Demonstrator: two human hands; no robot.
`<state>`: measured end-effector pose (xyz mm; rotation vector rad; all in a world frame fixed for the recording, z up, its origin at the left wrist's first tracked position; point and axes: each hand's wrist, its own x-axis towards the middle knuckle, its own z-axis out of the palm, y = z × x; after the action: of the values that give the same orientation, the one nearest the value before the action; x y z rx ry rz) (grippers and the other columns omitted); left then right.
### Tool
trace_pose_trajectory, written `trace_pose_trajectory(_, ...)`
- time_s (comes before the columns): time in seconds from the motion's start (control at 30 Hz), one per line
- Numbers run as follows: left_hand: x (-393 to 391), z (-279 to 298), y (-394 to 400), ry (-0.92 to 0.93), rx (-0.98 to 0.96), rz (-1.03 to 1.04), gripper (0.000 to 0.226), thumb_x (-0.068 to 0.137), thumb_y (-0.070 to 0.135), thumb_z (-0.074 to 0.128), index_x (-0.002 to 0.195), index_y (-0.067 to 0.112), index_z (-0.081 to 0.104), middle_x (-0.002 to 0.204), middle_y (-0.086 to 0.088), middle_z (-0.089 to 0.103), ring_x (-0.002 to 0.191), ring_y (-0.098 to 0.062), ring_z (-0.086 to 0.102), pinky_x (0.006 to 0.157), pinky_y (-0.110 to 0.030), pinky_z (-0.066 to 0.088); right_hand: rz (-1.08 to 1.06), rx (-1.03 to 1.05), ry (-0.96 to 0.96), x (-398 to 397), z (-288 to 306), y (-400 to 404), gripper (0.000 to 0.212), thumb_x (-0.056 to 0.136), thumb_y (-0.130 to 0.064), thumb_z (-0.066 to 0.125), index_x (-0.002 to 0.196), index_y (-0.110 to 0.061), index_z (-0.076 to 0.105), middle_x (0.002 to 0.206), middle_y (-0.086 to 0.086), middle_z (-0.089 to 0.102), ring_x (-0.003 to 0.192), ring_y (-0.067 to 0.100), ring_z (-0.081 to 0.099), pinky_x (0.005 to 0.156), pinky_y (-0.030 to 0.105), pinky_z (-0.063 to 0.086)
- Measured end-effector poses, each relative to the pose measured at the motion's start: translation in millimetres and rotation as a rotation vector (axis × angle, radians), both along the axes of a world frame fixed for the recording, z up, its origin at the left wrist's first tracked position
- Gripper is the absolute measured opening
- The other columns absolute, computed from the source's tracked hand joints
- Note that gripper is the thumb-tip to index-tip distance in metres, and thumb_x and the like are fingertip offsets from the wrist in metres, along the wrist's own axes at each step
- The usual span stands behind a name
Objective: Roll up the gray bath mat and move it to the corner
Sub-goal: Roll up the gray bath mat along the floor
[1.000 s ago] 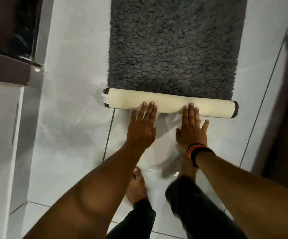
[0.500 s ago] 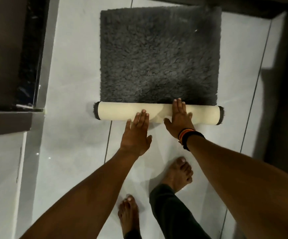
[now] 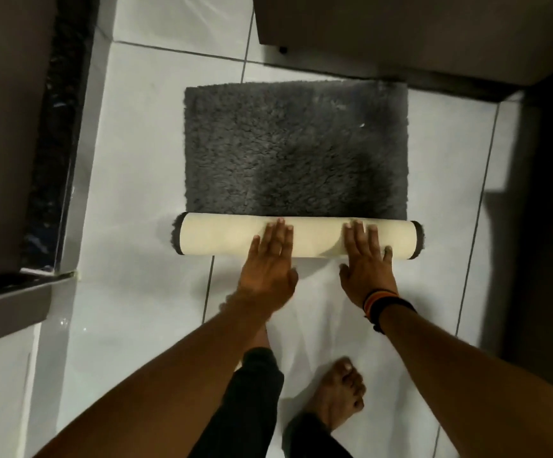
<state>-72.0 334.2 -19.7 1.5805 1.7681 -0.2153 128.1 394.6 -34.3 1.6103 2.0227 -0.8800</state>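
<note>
Head view, looking down at a white tiled floor [image 3: 143,180]: one gray bath mat [image 3: 296,150] lies partly rolled, its flat shaggy half stretching toward 12 o'clock and its rolled part [image 3: 222,239], cream backing outward, lying crosswise at the center of the frame with dark pile showing at both ends. Two hands press on the roll. The left hand [image 3: 268,269] is spread flat, palm down, fingers extended together over the roll's middle and thumb angled toward 3 o'clock; it grips nothing. The right hand [image 3: 367,269] lies likewise open and flat near the roll's 3 o'clock end, fingers pointing to 12 o'clock, thumb splayed toward 9 o'clock; it too only rests on the cream backing without closing around it. One set of striped bands [image 3: 384,304] circles the right wrist. Both forearms reach in from 6 o'clock, nearly straight. Two bare feet show on the tiles below the hands: one foot [image 3: 338,395] in full at 5 o'clock, the other mostly hidden behind the left forearm, with dark trouser legs [image 3: 248,401] above them. A dark-edged ledge [image 3: 53,143] runs along 9 o'clock, and one brown cabinet [image 3: 400,34] stands at 1 o'clock, just beyond the mat's far edge.
</note>
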Motion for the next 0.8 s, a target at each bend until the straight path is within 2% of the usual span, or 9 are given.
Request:
trace_pose_trajectory(0.1, 1.6, -5.4, -5.9, -0.018, 0.142, -0.084, 0.083, 0.100, 0.035, 0.052, 0.164, 0.011, 0.005, 0.172, -0.012, -0.008, 0.159, -0.030, -0.008, 0.129, -0.047, 0.006, -0.051, -0.025, -0.011, -16.5, 3.8, 44.9, 0.081, 0.101, -0.023, 0.049, 0.162, -0.020, -0.004, 0.171, 0.004, -0.011, 0.156, 0.030, -0.009, 0.124, 0.062, 0.008)
trace_pose_trajectory(0.23, -9.7, -10.1, 25.1, -0.002, 0.145, -0.064, 0.081, 0.099, 0.030, 0.054, 0.164, 0.015, 0.010, 0.173, -0.010, -0.004, 0.160, -0.030, -0.005, 0.128, -0.048, 0.005, -0.161, 0.063, 0.057, -21.0, 24.9, 47.9, 0.083, 0.098, -0.022, 0.056, 0.162, -0.012, 0.004, 0.171, 0.010, -0.003, 0.157, 0.030, -0.002, 0.126, 0.053, 0.015)
trace_pose_trajectory(0.3, -19.9, -8.0, 56.4, -0.043, 0.107, -0.050, 0.081, 0.100, 0.028, 0.052, 0.165, 0.018, 0.005, 0.173, -0.008, -0.009, 0.159, -0.027, -0.010, 0.129, -0.047, 0.002, -0.114, 0.054, 0.037, -20.9, 36.5, 33.1, 0.084, 0.098, -0.025, 0.055, 0.162, -0.013, 0.001, 0.171, 0.008, -0.004, 0.157, 0.028, -0.003, 0.126, 0.051, 0.015)
trace_pose_trajectory(0.37, -31.2, -5.7, 93.8, -0.040, 0.002, -0.053, 0.082, 0.102, 0.033, 0.050, 0.164, 0.021, -0.002, 0.172, -0.007, -0.015, 0.159, -0.026, -0.014, 0.129, -0.044, -0.002, -0.046, -0.009, -0.062, -18.2, 37.4, 23.8, 0.085, 0.099, -0.030, 0.051, 0.161, -0.015, -0.005, 0.171, 0.006, -0.009, 0.157, 0.028, -0.006, 0.126, 0.053, 0.015)
trace_pose_trajectory(0.43, -40.4, -5.2, 131.6, -0.017, -0.086, -0.060, 0.081, 0.103, 0.039, 0.048, 0.164, 0.021, -0.002, 0.172, -0.009, -0.015, 0.159, -0.026, -0.013, 0.129, -0.042, -0.001, -0.043, -0.043, -0.122, -19.5, 30.6, 34.9, 0.085, 0.100, -0.033, 0.048, 0.161, -0.016, -0.009, 0.171, 0.005, -0.013, 0.157, 0.029, -0.009, 0.126, 0.055, 0.014)
trace_pose_trajectory(0.5, -46.4, -7.4, 152.7, 0.014, -0.094, -0.071, 0.082, 0.103, 0.041, 0.047, 0.164, 0.018, -0.002, 0.172, -0.009, -0.015, 0.159, -0.026, -0.012, 0.129, -0.042, 0.001, -0.021, -0.042, -0.136, -26.4, 22.1, 57.0, 0.085, 0.100, -0.033, 0.047, 0.160, -0.017, -0.011, 0.170, 0.005, -0.016, 0.156, 0.029, -0.012, 0.125, 0.058, 0.012)
trace_pose_trajectory(0.6, -52.5, -2.6, 158.5, -0.032, 0.029, -0.143, 0.081, 0.103, 0.041, 0.044, 0.164, 0.014, -0.001, 0.172, -0.011, -0.011, 0.160, -0.027, -0.008, 0.129, -0.043, 0.002, -0.023, 0.033, -0.108, -36.6, 15.9, 98.1, 0.088, 0.098, -0.028, 0.051, 0.161, -0.018, -0.010, 0.170, 0.003, -0.015, 0.156, 0.029, -0.013, 0.124, 0.061, 0.009)
trace_pose_trajectory(0.7, -44.9, -2.2, 151.2, -0.107, 0.269, -0.177, 0.075, 0.102, 0.045, 0.035, 0.163, 0.008, 0.013, 0.172, -0.015, 0.005, 0.160, -0.032, 0.003, 0.129, -0.048, 0.010, -0.055, 0.065, -0.009, -45.3, 10.6, 156.0, 0.083, 0.099, -0.020, 0.051, 0.162, -0.021, -0.005, 0.171, 0.000, -0.009, 0.156, 0.028, -0.011, 0.124, 0.064, 0.004)
trace_pose_trajectory(0.8, -29.2, -13.3, 171.1, -0.013, 0.188, -0.179, 0.080, 0.103, 0.051, 0.038, 0.164, 0.009, 0.009, 0.172, -0.015, -0.001, 0.159, -0.033, -0.003, 0.129, -0.049, 0.004, -0.052, 0.032, 0.022, -52.0, 7.9, 202.5, 0.077, 0.101, -0.019, 0.052, 0.162, -0.021, 0.006, 0.171, 0.003, 0.000, 0.157, 0.030, -0.003, 0.123, 0.064, 0.007)
